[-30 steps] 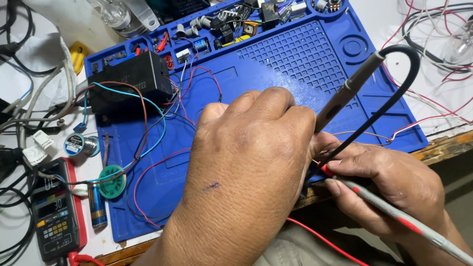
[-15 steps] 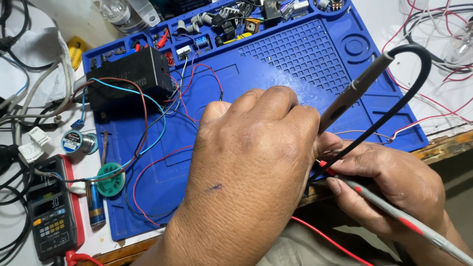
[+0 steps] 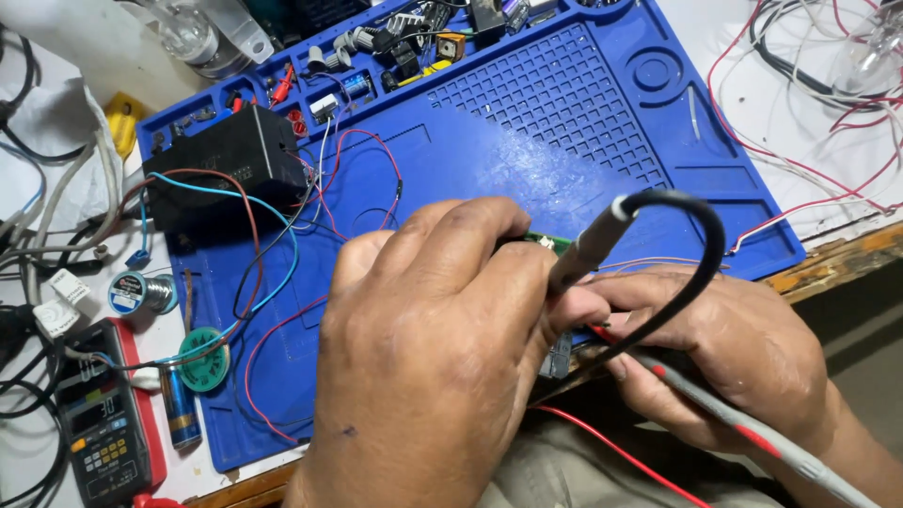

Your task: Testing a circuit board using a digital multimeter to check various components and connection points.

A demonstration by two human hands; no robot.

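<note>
My left hand point(image 3: 442, 357) is in the middle of the view, fingers curled over a small green circuit board point(image 3: 547, 242), of which only an edge shows. A grey test probe with a black cable point(image 3: 588, 249) sticks up between its fingers; its tip is hidden. My right hand point(image 3: 724, 357) lies just to the right, touching the left. It pinches a grey probe with red bands point(image 3: 752, 437), with a red lead point(image 3: 611, 447) running below. Both hands hover over the front edge of a blue work mat point(image 3: 451, 160).
A black box with red, blue and brown wires point(image 3: 226, 165) sits at the mat's left. A red-cased multimeter point(image 3: 103, 433), solder spools point(image 3: 202, 357), a blue battery point(image 3: 183, 414) and cables lie left. Small parts fill the mat's back trays point(image 3: 414, 42). Tangled wires point(image 3: 818, 85) lie right.
The probe with the black cable has dropped lower and closer to my left fingers. The green board's edge now shows. Both hands have stayed in about the same place.
</note>
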